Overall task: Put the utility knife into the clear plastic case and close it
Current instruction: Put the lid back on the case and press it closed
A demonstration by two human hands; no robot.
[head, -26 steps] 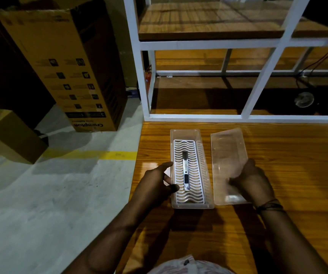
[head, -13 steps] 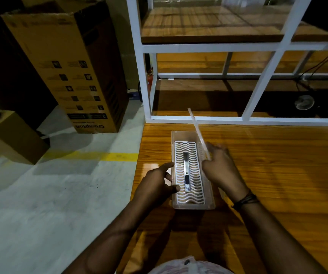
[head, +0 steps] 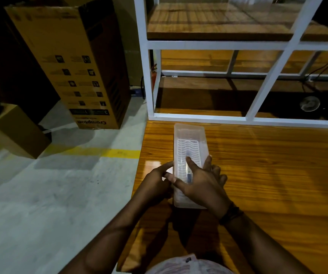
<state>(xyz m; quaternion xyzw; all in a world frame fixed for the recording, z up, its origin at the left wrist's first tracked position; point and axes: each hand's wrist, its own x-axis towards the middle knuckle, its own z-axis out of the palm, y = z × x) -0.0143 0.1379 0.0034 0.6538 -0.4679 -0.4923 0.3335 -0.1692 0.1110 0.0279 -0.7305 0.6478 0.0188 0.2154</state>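
Observation:
The clear plastic case (head: 189, 135) lies lengthwise on the wooden table (head: 267, 175), with its clear lid lying flat on top. Through the lid I see the white wavy insert and the utility knife (head: 188, 176), partly hidden by my fingers. My right hand (head: 200, 182) lies spread across the near half of the lid, fingers pressing down on it. My left hand (head: 157, 180) grips the case's left side, index finger stretched along the rim.
A white metal frame (head: 198, 116) with wooden shelves stands right behind the case. The table's left edge runs close beside the case, with concrete floor below. A tall cardboard box (head: 76, 62) and a smaller box (head: 19, 131) stand on the floor at left.
My right hand lifted the lid from the table beside the case, swung it over upright, and now it lies flat on the case. My left hand stayed on the case's left side.

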